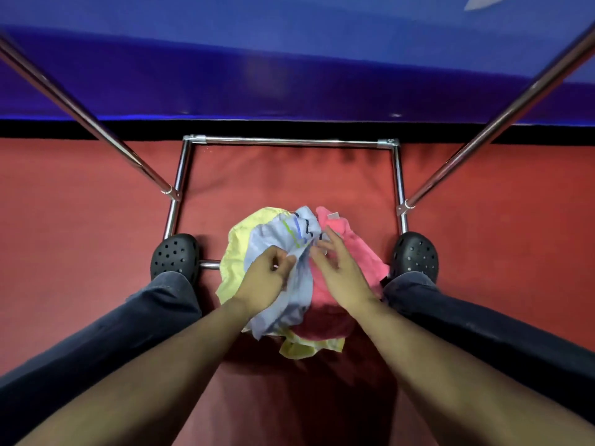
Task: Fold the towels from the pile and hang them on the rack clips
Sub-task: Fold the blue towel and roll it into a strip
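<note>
A pile of towels lies on the red floor between my feet. On top is a pale blue towel [277, 236] with green, blue and dark stripes. A yellow towel [236, 249] sits under it on the left, and a pink towel [357, 252] lies on the right. My left hand [264, 275] pinches a fold of the pale blue towel. My right hand [338, 268] reaches over the pink towel, its fingers spread and touching the blue towel's edge. The chrome rack [289, 142] frames the pile with its base bars. No clips are in view.
Two slanted chrome poles [80, 117] [502, 120] rise at left and right. My black clogs [175, 255] [415, 255] stand by the base's front corners. A blue wall panel [289, 59] with a black skirting closes the far side.
</note>
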